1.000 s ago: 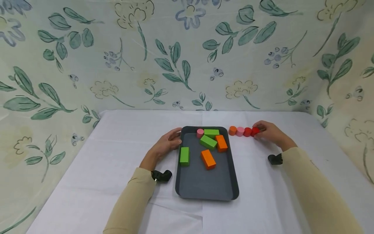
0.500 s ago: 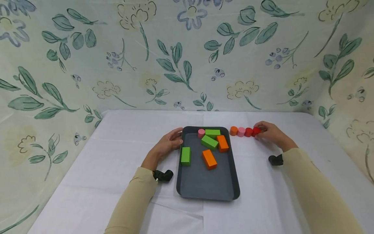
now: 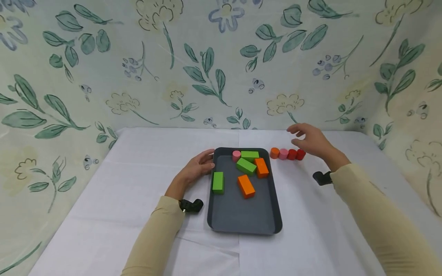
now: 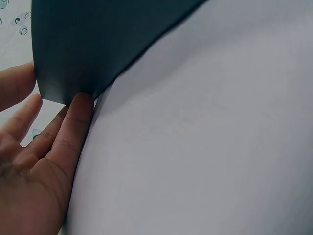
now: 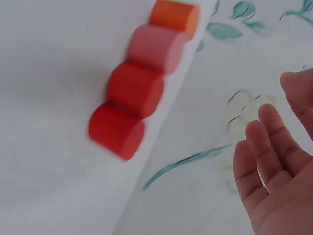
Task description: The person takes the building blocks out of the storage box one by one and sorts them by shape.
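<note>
While my right hand (image 3: 309,140) hovers slack and empty above the cylinder row (image 3: 287,154), bare cloth lies beyond. My left hand (image 3: 197,168) rests flat-fingered against the tray (image 3: 241,214) rim.

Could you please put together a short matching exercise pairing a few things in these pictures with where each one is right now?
Things:
1. left hand
2. right hand
3. pink cylinder
4. orange cylinder

Places:
a. left end of the row on the cloth
b. touching the tray rim
c. far end of the tray
d. raised above the row, holding nothing

Pairs: 1-b, 2-d, 3-c, 4-a
</note>
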`<state>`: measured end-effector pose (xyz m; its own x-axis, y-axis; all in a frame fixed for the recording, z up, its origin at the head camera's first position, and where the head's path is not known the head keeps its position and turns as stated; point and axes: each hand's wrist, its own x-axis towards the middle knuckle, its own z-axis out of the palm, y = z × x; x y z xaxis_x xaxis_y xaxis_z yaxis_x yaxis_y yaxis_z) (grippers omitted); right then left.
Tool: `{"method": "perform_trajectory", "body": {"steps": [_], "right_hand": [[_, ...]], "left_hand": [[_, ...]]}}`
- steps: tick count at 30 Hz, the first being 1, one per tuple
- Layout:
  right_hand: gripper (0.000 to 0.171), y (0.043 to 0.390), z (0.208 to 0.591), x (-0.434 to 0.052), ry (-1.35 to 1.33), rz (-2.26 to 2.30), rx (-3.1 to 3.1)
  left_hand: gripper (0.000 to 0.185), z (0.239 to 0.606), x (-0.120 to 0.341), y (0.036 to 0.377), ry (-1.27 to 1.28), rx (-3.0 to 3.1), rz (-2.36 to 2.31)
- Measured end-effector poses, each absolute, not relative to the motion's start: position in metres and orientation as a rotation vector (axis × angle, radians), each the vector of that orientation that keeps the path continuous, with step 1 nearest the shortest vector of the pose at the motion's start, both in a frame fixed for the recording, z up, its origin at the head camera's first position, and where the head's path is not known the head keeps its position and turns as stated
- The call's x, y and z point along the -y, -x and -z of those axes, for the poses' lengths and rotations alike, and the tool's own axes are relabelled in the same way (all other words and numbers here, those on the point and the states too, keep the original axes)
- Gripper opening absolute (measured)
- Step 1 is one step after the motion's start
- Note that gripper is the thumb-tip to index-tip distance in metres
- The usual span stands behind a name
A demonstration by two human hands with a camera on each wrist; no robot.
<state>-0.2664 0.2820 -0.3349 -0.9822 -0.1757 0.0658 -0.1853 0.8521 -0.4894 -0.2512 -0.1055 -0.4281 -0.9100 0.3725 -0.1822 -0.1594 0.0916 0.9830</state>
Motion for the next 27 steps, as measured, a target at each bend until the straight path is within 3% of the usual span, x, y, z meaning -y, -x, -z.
{"method": "perform_trajectory", "body": {"steps": [5,14,27], "right_hand": [[0.035,0.256,0.312,-0.230,-0.586,-0.714,2.999],[0.032,0.251,0.321,-0.179,-0.867,-0.629,3.025],[0.038,0.255,0.337,-0.139,-0.859,-0.337,3.238]], "left_hand": [[0.063,0.431,0.105,0.251,-0.211,-1.990,-1.878],[0.063,0.430,0.105,0.249,-0.220,-1.991,-1.884],[0.062,0.432,0.103,0.248,-0.214,-1.996,-1.900]]}}
